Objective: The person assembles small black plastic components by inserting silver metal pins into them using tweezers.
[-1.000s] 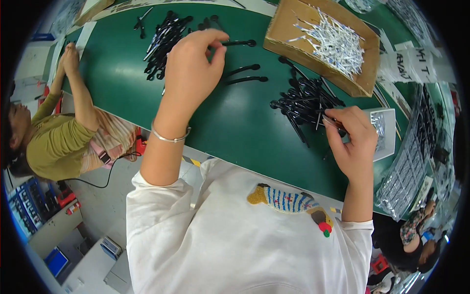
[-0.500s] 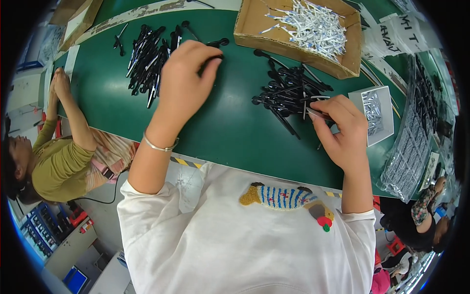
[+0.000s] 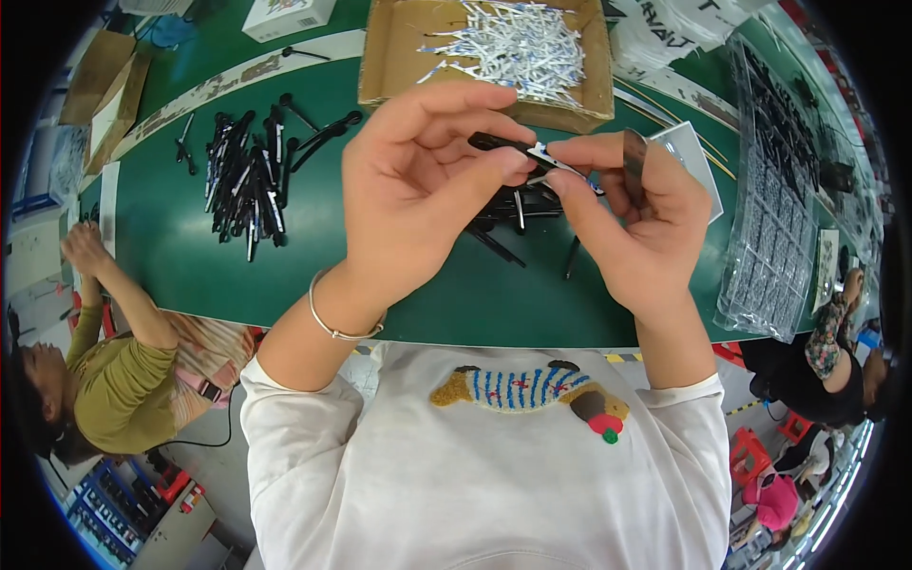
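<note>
Hands (image 3: 404, 204) partly hide a black pile (image 3: 540, 208) near the carton (image 3: 394, 59).

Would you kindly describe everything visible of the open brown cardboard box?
The open brown cardboard box looks rectangular and shallow, its far edge cut off by the picture. It stands on the green tabletop, holding a loose heap of thin white strips with bluish marks. The left hand, in front, hides part of its near wall.
</note>
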The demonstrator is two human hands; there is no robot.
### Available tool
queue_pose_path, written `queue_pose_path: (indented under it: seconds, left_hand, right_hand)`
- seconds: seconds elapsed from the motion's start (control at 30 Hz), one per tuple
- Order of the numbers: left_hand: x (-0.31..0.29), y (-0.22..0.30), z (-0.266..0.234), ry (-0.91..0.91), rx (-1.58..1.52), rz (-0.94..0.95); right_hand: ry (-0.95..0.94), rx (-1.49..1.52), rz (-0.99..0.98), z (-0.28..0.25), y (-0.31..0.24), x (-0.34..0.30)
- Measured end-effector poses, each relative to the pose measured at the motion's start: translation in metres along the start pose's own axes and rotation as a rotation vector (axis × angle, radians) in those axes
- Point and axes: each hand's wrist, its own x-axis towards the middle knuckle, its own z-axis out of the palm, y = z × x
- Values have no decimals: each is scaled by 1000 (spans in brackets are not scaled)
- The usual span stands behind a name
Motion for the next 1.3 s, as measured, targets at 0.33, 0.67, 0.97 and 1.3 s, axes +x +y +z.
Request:
queue_pose_path:
  seconds: [0.33, 0.67, 0.97, 1.3]
  left_hand:
    - [0, 3, -3, -187, 831, 303]
    - [-1, -7, -7, -139, 957, 456]
    - [-3, -9, -9, -142, 1013, 567]
    - [1, 1, -19, -106, 920, 410]
  right_hand:
    - [-144, -401, -447, -23, 4, 15]
    - [-167, -577, -691, -15, 19, 18]
    - [-158, -559, -785, -6, 26, 30]
    - [9, -211, -702, -31, 19, 31]
